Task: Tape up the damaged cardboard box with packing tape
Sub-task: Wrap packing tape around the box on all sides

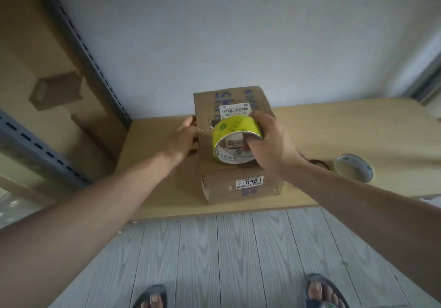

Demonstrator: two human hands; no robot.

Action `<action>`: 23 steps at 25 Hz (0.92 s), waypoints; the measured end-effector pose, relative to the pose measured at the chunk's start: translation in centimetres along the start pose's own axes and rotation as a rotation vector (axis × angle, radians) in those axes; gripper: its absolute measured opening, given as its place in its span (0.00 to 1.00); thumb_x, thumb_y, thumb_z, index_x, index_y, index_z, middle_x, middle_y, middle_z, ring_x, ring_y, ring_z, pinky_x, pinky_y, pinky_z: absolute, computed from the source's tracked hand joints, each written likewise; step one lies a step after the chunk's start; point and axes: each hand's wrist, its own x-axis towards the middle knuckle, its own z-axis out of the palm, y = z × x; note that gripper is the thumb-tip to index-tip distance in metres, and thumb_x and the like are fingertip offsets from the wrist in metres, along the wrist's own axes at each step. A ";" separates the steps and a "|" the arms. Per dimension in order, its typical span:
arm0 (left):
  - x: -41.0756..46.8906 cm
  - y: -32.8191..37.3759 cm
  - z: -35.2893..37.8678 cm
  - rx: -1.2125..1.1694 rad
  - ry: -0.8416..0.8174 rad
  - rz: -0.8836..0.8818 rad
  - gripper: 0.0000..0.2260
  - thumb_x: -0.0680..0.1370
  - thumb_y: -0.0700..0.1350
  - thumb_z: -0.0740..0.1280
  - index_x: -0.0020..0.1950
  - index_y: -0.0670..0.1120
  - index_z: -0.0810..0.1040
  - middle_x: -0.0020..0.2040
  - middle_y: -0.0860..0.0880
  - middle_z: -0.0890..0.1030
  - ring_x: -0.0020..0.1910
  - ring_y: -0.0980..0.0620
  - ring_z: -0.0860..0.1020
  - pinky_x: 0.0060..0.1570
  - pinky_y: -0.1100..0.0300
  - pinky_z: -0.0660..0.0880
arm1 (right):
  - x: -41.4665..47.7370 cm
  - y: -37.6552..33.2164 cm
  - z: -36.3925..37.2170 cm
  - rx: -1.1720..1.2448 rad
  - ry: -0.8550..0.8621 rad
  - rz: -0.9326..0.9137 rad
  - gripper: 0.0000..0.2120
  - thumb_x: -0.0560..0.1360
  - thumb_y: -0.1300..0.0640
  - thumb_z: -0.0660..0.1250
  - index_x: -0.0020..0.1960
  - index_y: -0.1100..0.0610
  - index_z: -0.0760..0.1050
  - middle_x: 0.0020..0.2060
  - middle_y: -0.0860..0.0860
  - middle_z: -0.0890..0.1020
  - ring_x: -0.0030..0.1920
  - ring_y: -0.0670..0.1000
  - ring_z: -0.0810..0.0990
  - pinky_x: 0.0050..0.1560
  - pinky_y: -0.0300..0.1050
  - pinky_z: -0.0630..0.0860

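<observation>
Gripping the tape roll [229,126], the right hand [272,140] holds it on top of the cardboard box [214,171]. The right fingers [248,144] are hooked into the roll's core and the thumb is wrapped over its outer yellow-green band, so the hand is clamped on the roll. The roll is tilted, with its open core facing the camera and its lower rim touching the box top.

The left hand [181,138] is placed against the left wall of the box. Its fingers lie extended along the cardboard and are not closed round anything. The picture is too blurred here to show finer contact.

The box stands on the counter [358,121], near the front edge and close to the white wall behind. A white barcode label [235,110] sits on the box top, just behind the roll. A second label [249,182], printed 0981, is on the front face. Blue lettering runs across the top.

A second tape roll [354,166] rests on the counter to the right, well apart from the box. A small dark ring [317,163] lies between them, partly hidden by the right forearm. A grey slotted shelf upright [90,52] rises at the left. Two sandalled feet [319,291] stand on the grey plank floor [238,248].
</observation>
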 end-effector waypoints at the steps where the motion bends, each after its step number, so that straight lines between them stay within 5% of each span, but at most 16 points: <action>1: 0.0 0.1 -0.6 0.085 -0.043 0.099 0.16 0.81 0.44 0.64 0.68 0.53 0.74 0.66 0.50 0.79 0.65 0.51 0.77 0.61 0.56 0.75 | 0.2 0.1 0.1 0.006 0.007 0.004 0.10 0.70 0.67 0.64 0.43 0.53 0.77 0.41 0.48 0.82 0.44 0.44 0.79 0.32 0.32 0.71; 3: -0.4 0.2 -1.6 0.404 -0.202 0.240 0.38 0.73 0.50 0.67 0.81 0.58 0.56 0.83 0.50 0.55 0.82 0.53 0.52 0.79 0.51 0.53 | 0.3 0.1 0.0 0.008 0.011 -0.010 0.09 0.70 0.66 0.64 0.40 0.53 0.77 0.40 0.49 0.83 0.44 0.47 0.80 0.34 0.35 0.72; 6: -1.3 0.4 -1.1 0.706 -0.427 0.286 0.42 0.65 0.66 0.65 0.64 0.86 0.37 0.82 0.52 0.36 0.79 0.49 0.29 0.78 0.38 0.37 | 0.2 0.2 -0.3 -0.011 0.005 -0.037 0.11 0.70 0.66 0.65 0.39 0.50 0.75 0.38 0.47 0.82 0.41 0.46 0.79 0.32 0.32 0.70; 11: -1.7 -0.4 0.7 0.777 -0.205 0.325 0.54 0.52 0.85 0.61 0.72 0.71 0.41 0.82 0.58 0.41 0.80 0.52 0.32 0.78 0.35 0.45 | 0.5 -0.1 -0.8 -0.038 -0.109 -0.044 0.15 0.70 0.67 0.65 0.44 0.46 0.73 0.39 0.44 0.80 0.40 0.43 0.77 0.34 0.34 0.70; 14: -1.4 -0.9 0.3 0.862 -0.219 0.317 0.65 0.54 0.87 0.57 0.83 0.55 0.42 0.82 0.58 0.39 0.79 0.54 0.31 0.79 0.36 0.45 | 0.8 -0.9 -3.3 -0.221 -0.248 -0.127 0.17 0.73 0.68 0.65 0.56 0.51 0.73 0.42 0.47 0.79 0.37 0.42 0.77 0.29 0.30 0.70; 17: -1.6 -0.7 0.4 0.878 -0.236 0.289 0.65 0.57 0.85 0.58 0.83 0.49 0.42 0.82 0.59 0.37 0.79 0.55 0.30 0.79 0.37 0.45 | 1.0 -1.3 -7.1 -0.422 -0.249 -0.137 0.20 0.71 0.66 0.67 0.55 0.45 0.71 0.43 0.50 0.81 0.38 0.53 0.80 0.32 0.46 0.78; 23: -2.0 -0.1 0.6 0.842 -0.224 0.274 0.64 0.58 0.81 0.63 0.83 0.48 0.44 0.82 0.58 0.39 0.79 0.56 0.31 0.79 0.37 0.44 | 0.0 1.7 -13.5 -0.929 -0.137 -0.122 0.11 0.71 0.57 0.73 0.49 0.54 0.74 0.41 0.51 0.79 0.40 0.58 0.74 0.39 0.45 0.59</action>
